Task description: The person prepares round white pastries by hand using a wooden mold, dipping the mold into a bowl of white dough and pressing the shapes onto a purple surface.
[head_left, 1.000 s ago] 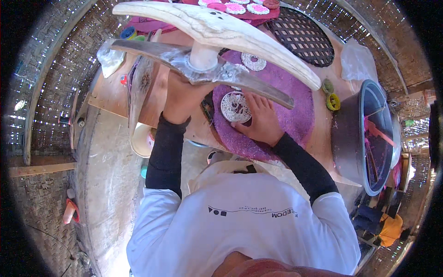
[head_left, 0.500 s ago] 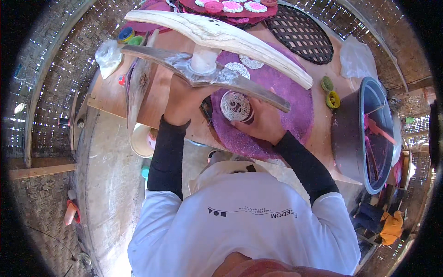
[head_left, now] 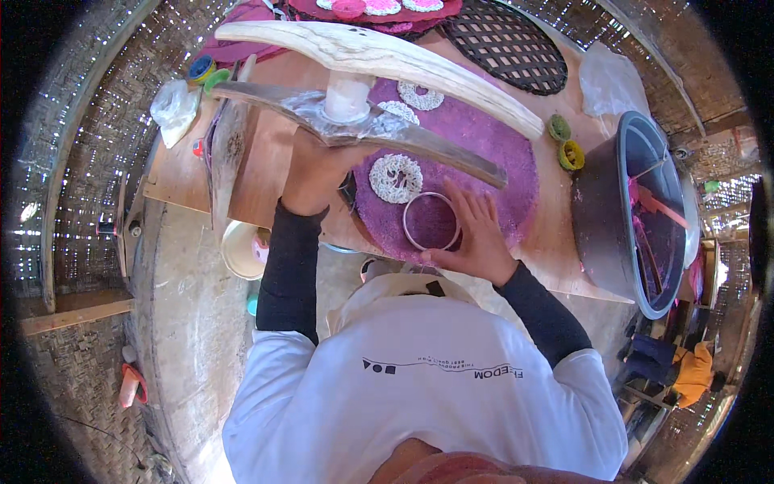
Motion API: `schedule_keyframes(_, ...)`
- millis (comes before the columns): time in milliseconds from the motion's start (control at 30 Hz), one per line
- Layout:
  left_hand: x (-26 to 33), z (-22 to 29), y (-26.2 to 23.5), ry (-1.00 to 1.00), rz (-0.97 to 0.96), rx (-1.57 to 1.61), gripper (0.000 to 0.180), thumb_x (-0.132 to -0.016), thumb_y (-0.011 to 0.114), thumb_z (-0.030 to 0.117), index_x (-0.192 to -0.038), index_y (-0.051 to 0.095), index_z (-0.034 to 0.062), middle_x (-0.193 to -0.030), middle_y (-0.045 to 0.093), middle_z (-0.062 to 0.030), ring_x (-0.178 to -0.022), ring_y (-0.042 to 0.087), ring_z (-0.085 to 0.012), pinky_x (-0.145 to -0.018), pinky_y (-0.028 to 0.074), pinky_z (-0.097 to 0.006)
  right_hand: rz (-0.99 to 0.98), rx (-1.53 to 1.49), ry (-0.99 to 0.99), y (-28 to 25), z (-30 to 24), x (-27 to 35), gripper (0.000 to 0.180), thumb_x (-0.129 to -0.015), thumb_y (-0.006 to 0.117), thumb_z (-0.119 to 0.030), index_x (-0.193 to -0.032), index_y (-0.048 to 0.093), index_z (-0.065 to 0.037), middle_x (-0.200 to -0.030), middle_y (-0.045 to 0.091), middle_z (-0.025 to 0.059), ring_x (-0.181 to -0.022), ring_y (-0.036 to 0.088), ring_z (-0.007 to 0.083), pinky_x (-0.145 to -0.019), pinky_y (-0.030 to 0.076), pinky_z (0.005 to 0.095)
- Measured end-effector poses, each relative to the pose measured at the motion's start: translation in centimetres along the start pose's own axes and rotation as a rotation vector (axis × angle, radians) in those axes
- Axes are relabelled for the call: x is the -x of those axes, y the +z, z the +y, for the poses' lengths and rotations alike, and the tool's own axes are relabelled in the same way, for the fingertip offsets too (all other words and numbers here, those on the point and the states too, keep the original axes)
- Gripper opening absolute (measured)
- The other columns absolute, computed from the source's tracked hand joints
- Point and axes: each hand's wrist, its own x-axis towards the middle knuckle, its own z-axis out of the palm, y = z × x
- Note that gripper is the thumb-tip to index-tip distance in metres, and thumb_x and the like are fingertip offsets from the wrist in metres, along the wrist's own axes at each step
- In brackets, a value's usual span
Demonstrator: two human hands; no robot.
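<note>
"What do you have nearest?"

"From my remote seat I see the right hand [head_left: 481, 242] clamped on a white ring [head_left: 405, 224] over the purple mat [head_left: 508, 161], thumb at the ring's six o'clock, fingers near its two."

"Past that?"

"Just off the ring, between ten and eleven, a lacy white round [head_left: 385, 179] lies on the mat."

"Left hand?"

"The left hand [head_left: 318, 173] is at ten, beneath a wooden beam [head_left: 435, 149] that hides its fingers; I can't tell whether they're closed."

"Farthest?"

"Two more rounds [head_left: 399, 111] toward eleven-thirty, then a black woven tray [head_left: 508, 48] at one."
</note>
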Motion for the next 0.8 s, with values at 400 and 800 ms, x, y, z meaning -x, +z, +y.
schedule_keyframes(400, -0.4, 2.8, 4.6, 0.398, -0.471, -0.242, 0.069, -0.061, 0.075, 0.025, -0.118, 0.043, 0.0029, -0.116, 0.050, -0.0139, -0.105, 0.050, -0.0200, -0.085, 0.041, -0.031, -0.645, -1.446, 0.342, -13.7, 1.0, 1.3, 0.091, -0.064, 0.065, -0.052, -0.130, 0.029, -0.001, -0.117, 0.046, 0.0115, -0.104, 0.046, 0.0186, -0.084, 0.037, 0.0276)
schedule_keyframes(800, -4.9, -2.1, 4.2, 0.164, -0.685, 1.681, 0.073, -0.079, 0.038, 0.062, -0.126, 0.035, 0.0075, -0.108, 0.048, -0.0069, -0.107, 0.042, -0.0312, -0.086, 0.037, -0.047, -0.987, -1.177, 0.384, -12.8, 4.0, 0.7, 0.068, -0.084, 0.037, -0.056, -0.117, 0.042, 0.003, -0.105, 0.050, 0.0107, -0.093, 0.049, 0.0166, -0.083, 0.038, 0.0277)
